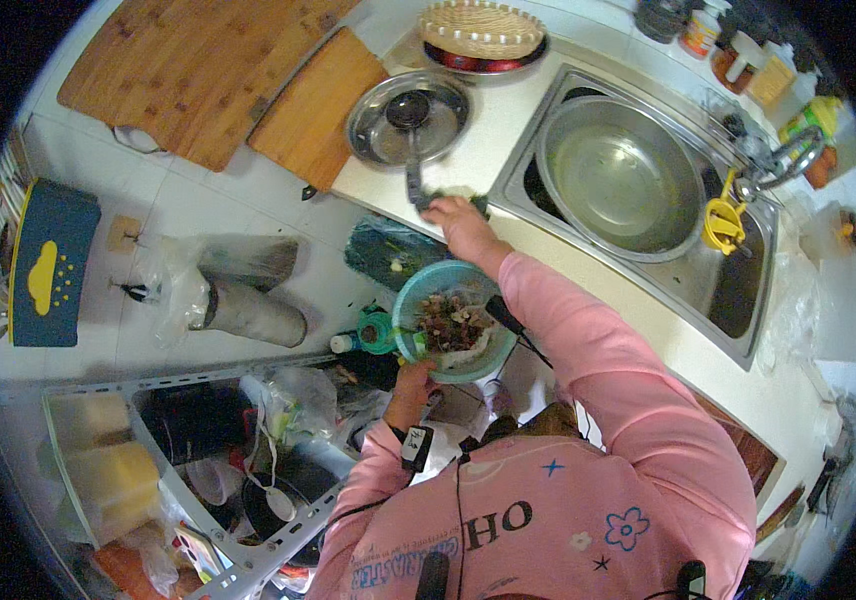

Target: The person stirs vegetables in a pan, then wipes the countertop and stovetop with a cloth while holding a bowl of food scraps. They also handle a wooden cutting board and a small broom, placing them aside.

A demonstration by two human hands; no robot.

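My right hand [460,227] is over the front edge of the white countertop [499,165], at a small blurred whitish and dark green item; whether it grips that item I cannot tell. Near its fingers is the handle of a ladle [407,111], whose dark bowl lies in a round steel pan [373,136]. My left hand [414,382] holds the rim of a light teal plastic basin [407,307], below counter height. Brownish and reddish scraps [452,322] lie inside the basin.
A large steel basin [623,176] with some liquid sits in the double sink [754,300]. Wooden boards [210,75] [323,105] stand at the upper left. A woven basket [480,30] is at the back. A metal shelf frame [270,529] with cookware is at the lower left.
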